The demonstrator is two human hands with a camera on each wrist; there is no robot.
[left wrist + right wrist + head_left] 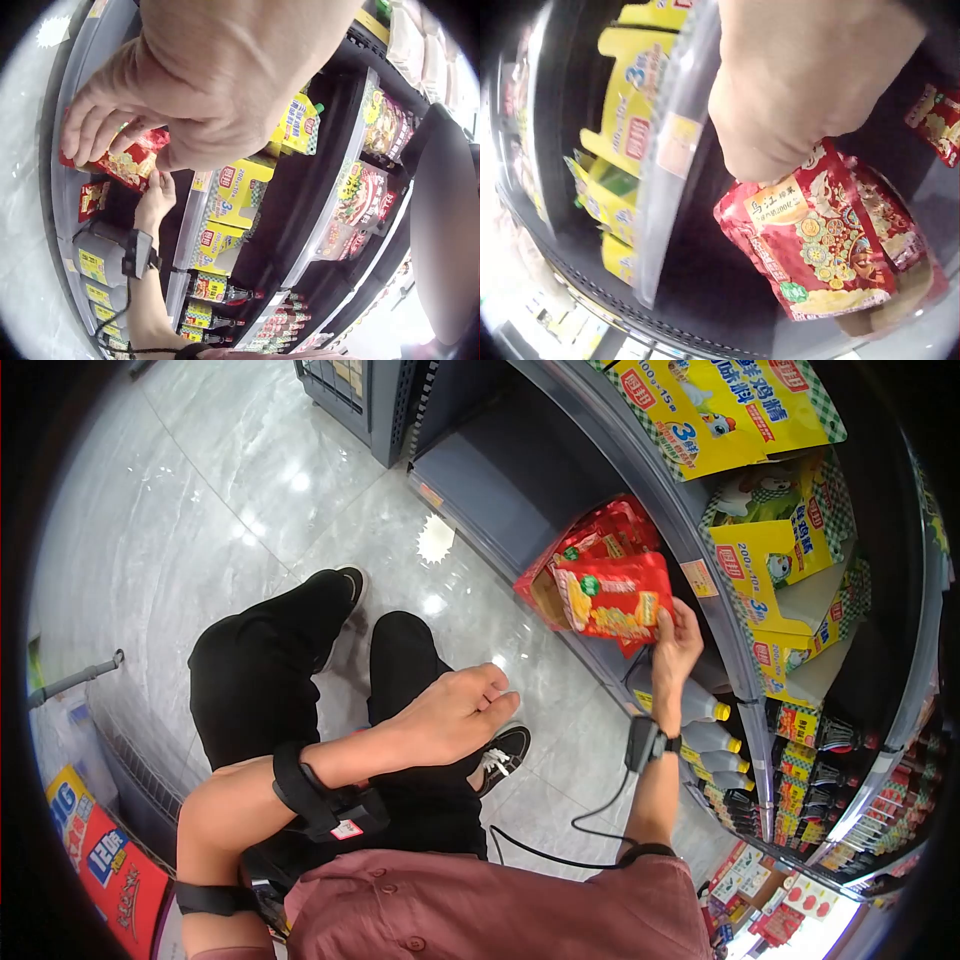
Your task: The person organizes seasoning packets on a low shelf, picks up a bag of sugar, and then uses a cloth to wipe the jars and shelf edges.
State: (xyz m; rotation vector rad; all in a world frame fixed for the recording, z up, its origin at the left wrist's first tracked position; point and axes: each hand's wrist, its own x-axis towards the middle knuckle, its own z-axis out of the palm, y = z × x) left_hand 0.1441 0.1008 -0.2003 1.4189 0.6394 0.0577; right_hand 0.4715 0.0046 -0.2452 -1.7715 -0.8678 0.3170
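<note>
My right hand pinches a red food pouch by its edge, thumb on the front. Chinese lettering and a yellow label show on the pouch in the right wrist view. Right behind it, more red pouches stand in an open carton on the lowest shelf. Over the knees, my left hand hangs with loosely bent fingers and nothing in it. It fills the upper part of the left wrist view, where the left hand overlaps the red pouches.
Yellow cartons of seasoning stand on the shelf above, behind a metal shelf edge. Large bottles with yellow caps line the bottom shelf beside my right wrist. A loose small red packet lies nearby. A red sign stands at left.
</note>
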